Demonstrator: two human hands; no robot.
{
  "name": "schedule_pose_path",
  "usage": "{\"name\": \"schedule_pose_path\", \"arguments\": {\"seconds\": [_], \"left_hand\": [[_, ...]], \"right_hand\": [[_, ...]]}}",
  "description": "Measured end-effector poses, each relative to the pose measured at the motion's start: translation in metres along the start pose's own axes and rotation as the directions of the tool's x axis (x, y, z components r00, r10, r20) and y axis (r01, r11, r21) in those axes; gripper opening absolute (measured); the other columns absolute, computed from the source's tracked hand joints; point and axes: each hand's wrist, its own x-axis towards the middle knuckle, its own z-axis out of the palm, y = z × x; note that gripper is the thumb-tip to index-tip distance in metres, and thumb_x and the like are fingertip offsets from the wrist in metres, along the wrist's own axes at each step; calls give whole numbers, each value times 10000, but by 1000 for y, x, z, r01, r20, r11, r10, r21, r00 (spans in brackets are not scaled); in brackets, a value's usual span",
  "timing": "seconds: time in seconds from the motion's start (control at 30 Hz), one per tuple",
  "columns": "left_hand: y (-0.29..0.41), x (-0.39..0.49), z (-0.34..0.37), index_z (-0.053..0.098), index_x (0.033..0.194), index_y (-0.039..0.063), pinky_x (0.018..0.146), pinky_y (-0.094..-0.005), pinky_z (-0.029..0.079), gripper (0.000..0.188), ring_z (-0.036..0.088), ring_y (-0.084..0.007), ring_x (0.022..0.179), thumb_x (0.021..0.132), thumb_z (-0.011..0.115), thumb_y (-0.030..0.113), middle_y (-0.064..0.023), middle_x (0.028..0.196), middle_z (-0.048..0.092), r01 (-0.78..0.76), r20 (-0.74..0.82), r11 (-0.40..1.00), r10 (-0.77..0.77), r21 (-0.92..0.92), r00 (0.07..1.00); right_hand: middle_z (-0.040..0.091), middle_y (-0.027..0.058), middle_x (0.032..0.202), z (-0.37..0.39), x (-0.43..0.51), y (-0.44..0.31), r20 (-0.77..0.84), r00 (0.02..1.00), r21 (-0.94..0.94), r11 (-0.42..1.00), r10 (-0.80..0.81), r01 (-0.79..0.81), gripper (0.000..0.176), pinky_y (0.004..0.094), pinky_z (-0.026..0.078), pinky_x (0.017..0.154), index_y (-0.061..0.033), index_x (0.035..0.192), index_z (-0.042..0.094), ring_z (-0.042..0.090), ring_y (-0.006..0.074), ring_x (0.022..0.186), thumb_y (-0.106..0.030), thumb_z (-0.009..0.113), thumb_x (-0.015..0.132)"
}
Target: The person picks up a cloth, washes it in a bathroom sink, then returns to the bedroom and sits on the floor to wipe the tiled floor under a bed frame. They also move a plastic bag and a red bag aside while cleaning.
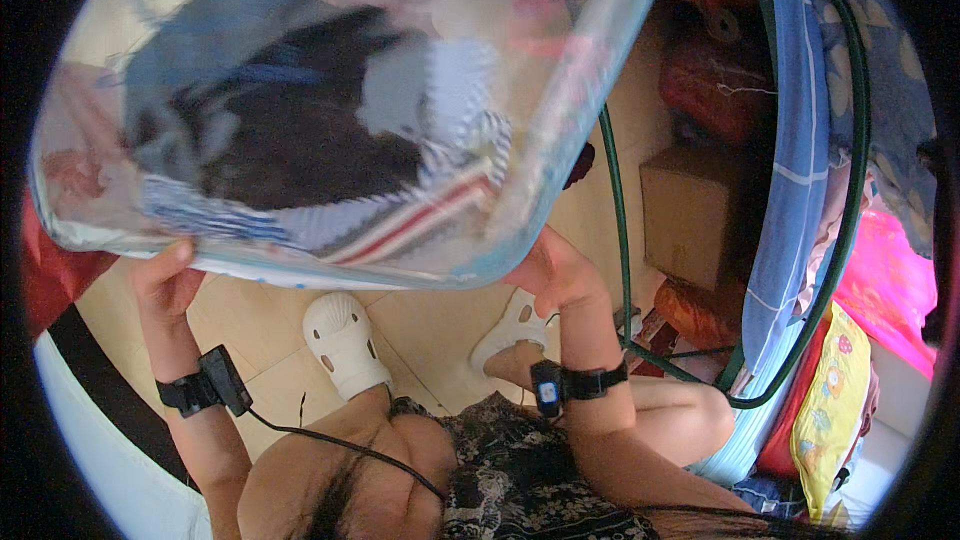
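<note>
A large clear plastic storage bag point(420, 270) with a pale blue edge fills the upper left, blurred by motion. Through its film show folded fabrics: a dark cloth point(322, 127), a blue-and-white striped cloth point(217, 210) and a band with a red stripe point(420, 217). My left hand point(166, 277) grips the bag's near edge at the left, thumb on top. At the near right corner, my right hand point(559, 270) holds the same bag from beneath, its fingers mostly hidden. Each forearm wears a black strapped device.
Right of me stands a bed frame with a green metal tube point(859, 90), hung with a blue checked cloth point(799, 90). A cardboard box point(686, 210) sits underneath. A yellow printed cloth point(829, 397) and pink fabric point(889, 277) lie on the right. Red fabric point(56, 270) is at far left.
</note>
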Motion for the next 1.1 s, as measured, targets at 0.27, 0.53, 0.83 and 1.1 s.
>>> {"name": "schedule_pose_path", "arguments": {"seconds": [0.27,0.53,0.83,1.1], "left_hand": [[-45,82,139,605,1332,-55,1039,-360,451,581,598,-227,1200,841,783,199,-142,1316,643,255,455,821,-510,511,730],[-136,118,226,449,1506,35,1138,-381,375,599,520,-247,1321,966,649,200,-127,1479,534,268,802,883,-465,386,375],[-216,115,283,341,1588,170,1071,-379,440,683,528,-233,1285,960,606,128,-95,1472,514,316,851,856,-483,409,205],[-244,161,378,400,1564,200,979,-377,521,695,588,-232,1196,917,576,18,-118,1415,545,559,820,741,-545,372,176]], "right_hand": [[546,139,1415,-44,-114,53,-699,656,159,956,284,-245,718,484,444,1091,-29,1449,425,527,297,1318,-210,802,866],[452,87,1537,-39,-193,77,-827,537,330,917,167,223,727,482,237,1231,-68,1503,390,385,295,1438,-265,754,906],[516,93,1472,-26,-248,95,-957,230,279,793,179,541,586,480,274,1227,-74,1435,462,440,289,1395,-188,728,926],[510,121,1481,-41,-180,81,-910,254,99,422,-327,901,673,456,365,1201,-67,1441,499,475,296,1367,-274,790,870]]}}
